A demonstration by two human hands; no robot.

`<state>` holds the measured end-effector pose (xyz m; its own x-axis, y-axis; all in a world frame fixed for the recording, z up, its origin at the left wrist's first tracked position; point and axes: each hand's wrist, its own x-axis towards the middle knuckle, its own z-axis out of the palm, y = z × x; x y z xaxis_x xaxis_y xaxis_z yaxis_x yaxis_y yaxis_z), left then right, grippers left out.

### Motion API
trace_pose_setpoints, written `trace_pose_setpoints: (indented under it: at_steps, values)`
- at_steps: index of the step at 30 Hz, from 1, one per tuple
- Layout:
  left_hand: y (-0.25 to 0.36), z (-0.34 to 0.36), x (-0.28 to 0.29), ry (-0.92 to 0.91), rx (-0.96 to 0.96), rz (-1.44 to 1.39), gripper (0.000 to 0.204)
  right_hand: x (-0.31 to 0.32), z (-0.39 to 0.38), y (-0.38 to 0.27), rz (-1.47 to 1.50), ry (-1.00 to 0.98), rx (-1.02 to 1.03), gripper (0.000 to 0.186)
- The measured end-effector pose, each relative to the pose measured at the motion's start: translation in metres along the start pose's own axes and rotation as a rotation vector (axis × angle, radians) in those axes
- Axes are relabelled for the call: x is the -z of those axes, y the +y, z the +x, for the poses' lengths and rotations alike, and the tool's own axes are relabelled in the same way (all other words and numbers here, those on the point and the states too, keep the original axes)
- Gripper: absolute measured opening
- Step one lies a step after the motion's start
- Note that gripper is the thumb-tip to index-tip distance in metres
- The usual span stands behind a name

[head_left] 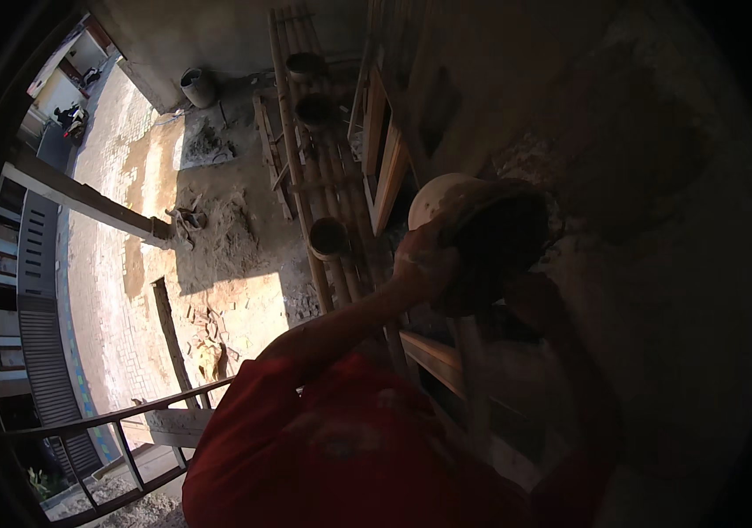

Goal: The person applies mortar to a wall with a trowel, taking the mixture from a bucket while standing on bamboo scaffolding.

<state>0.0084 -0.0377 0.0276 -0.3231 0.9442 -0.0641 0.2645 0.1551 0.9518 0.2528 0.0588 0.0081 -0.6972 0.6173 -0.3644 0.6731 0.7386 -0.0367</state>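
Head view: dim wall (658,299) fills the right, sunlit paving (116,220) left, bamboo planks (341,189) upper centre. Bucket (445,195) held right of centre, tipped — axis looks upper left to lower right, dark mouth lower right. Left hand (427,262) clamped on its left edge, so bucket lies up-right of it. Right hand (534,301) just below the mouth, seemingly nearer the wall; too dark — can't tell spread or gripping.

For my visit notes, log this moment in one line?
left hand: holding pale container; right hand: dim, by container; buckets: on bamboo poles
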Motion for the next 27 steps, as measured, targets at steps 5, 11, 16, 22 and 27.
trace_pose_setpoints:
  at_steps: [5,11,16,22,27]
  values:
    - [0.014,0.009,-0.014,0.005,-0.134,-0.108,0.064,-0.019,-0.028,0.01,0.111,0.388,0.211,0.036]
    - [0.016,0.02,-0.003,-0.015,-0.211,-0.337,0.055,0.026,-0.045,0.01,0.354,0.508,0.075,0.04]
    - [0.031,0.025,-0.002,0.032,-0.164,-0.64,0.051,0.122,-0.081,0.002,0.553,0.501,-0.069,0.041]
    - [0.02,0.019,0.026,0.089,-0.075,-0.542,0.054,0.233,-0.122,-0.018,0.467,0.461,-0.059,0.038]
    - [0.014,0.019,0.037,0.136,-0.025,-0.565,0.056,0.288,-0.132,-0.001,0.497,0.372,-0.106,0.041]
